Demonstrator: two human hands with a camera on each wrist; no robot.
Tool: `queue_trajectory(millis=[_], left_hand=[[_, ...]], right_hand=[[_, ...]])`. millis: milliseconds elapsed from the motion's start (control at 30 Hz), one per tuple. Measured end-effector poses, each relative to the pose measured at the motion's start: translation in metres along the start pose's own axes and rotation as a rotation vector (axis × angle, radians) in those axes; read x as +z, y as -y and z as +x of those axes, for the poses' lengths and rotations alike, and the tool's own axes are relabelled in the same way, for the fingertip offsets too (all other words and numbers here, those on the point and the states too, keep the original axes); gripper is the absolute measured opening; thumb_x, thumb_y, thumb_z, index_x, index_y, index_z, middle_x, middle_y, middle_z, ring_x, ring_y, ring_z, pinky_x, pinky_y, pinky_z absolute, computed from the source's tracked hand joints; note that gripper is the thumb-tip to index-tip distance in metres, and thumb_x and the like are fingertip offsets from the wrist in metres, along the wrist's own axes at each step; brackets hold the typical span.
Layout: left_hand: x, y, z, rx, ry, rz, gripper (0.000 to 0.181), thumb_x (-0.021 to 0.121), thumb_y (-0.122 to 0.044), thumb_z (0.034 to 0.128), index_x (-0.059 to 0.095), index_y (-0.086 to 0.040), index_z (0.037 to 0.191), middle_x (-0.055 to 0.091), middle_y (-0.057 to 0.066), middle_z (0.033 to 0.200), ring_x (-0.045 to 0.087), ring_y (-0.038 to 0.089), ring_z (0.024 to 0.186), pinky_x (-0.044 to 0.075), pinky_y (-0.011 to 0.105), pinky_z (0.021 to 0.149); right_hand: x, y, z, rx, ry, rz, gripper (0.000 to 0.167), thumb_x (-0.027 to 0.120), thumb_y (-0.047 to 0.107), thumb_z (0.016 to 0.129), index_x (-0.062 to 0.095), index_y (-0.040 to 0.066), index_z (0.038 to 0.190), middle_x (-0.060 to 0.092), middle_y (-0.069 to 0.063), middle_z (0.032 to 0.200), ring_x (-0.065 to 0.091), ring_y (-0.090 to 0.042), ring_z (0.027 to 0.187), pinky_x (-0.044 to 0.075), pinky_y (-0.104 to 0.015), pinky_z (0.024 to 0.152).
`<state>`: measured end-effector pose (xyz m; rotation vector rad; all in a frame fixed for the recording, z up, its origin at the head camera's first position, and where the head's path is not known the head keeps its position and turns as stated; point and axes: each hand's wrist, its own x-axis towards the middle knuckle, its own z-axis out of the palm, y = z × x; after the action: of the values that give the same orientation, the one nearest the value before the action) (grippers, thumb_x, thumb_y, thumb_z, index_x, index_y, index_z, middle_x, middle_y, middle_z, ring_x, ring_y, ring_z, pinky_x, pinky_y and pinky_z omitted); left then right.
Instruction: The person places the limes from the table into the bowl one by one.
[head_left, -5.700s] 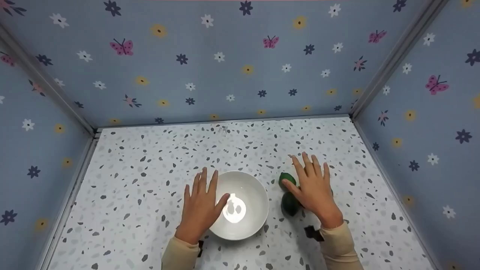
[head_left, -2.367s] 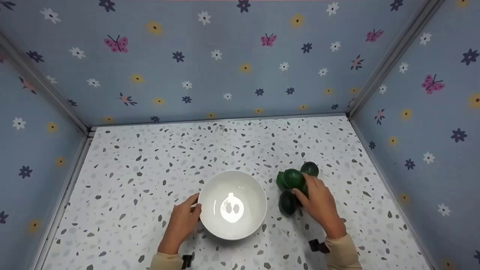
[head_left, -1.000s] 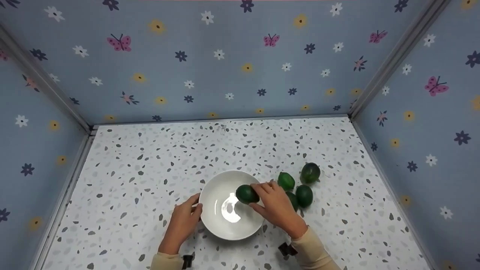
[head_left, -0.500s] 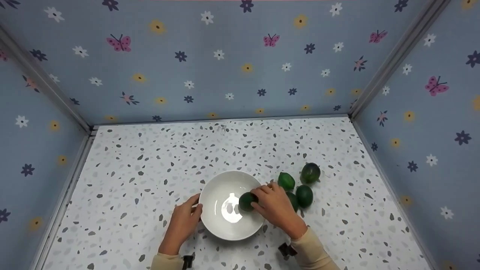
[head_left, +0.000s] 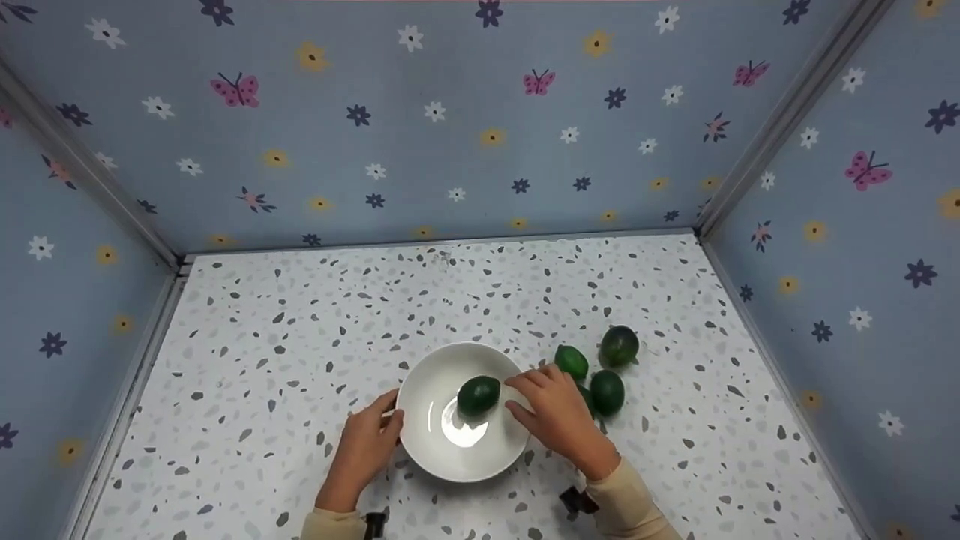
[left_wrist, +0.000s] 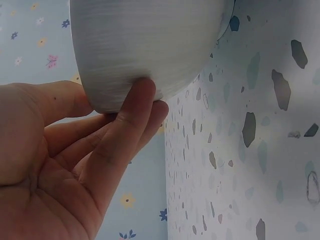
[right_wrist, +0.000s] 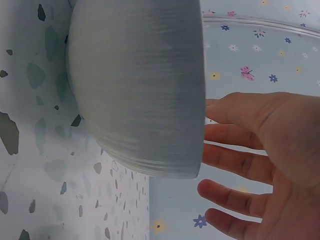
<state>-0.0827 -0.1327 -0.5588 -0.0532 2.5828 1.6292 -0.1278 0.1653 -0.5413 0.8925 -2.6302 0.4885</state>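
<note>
A white bowl (head_left: pixel 439 442) stands on the speckled tabletop in the head view. My left hand (head_left: pixel 364 442) holds its left rim, thumb on the near side and fingers against the outer wall, as the left wrist view shows the hand (left_wrist: pixel 90 150) at the bowl's side (left_wrist: pixel 140 45). Inside the bowl lies a dark green egg-shaped fruit (head_left: pixel 478 396). Just right of that fruit, over the right rim, my right hand (head_left: pixel 559 412) has thumb and fingers parted with nothing between them. The right wrist view has this hand (right_wrist: pixel 260 160) with fingers spread beyond the bowl's rim.
Right of the bowl lie a lime-like, brighter green fruit (head_left: pixel 571 362), a dark green fruit with a reddish tinge (head_left: pixel 619 346) and another dark one (head_left: pixel 607 392). One more (head_left: pixel 586 400) is partly behind my right hand. Patterned blue walls (head_left: pixel 450 150) bound the tabletop (head_left: pixel 300 315).
My right hand took a dark green fruit from the group on the right, carried it over the bowl and let it go inside. My left hand moved to the bowl's left rim and stayed there.
</note>
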Motion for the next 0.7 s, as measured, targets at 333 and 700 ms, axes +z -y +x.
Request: queue_trajectory(millis=[333,700], left_hand=[[0.0,0.001,0.001,0.01,-0.007,0.009,0.04,0.056,-0.005,0.1018,0.053,0.005,0.14,0.058,0.025,0.134,0.062,0.041,0.115,0.06,0.027,0.081],[0.0,0.0,0.001,-0.004,-0.006,0.041,0.041,0.056,-0.007,0.102,0.052,0.005,0.141,0.058,0.025,0.134,0.062,0.04,0.116,0.06,0.028,0.083]], right_hand=[[-0.012,-0.01,-0.002,-0.001,-0.072,0.008,0.027,0.082,0.021,0.085,0.074,0.012,0.109,0.07,-0.003,0.101,0.057,-0.027,0.089,0.05,-0.041,0.07],[-0.028,-0.037,-0.014,0.098,-0.079,-0.012,0.034,0.08,0.021,0.087,0.07,0.008,0.117,0.069,-0.009,0.107,0.059,-0.032,0.09,0.053,-0.048,0.07]])
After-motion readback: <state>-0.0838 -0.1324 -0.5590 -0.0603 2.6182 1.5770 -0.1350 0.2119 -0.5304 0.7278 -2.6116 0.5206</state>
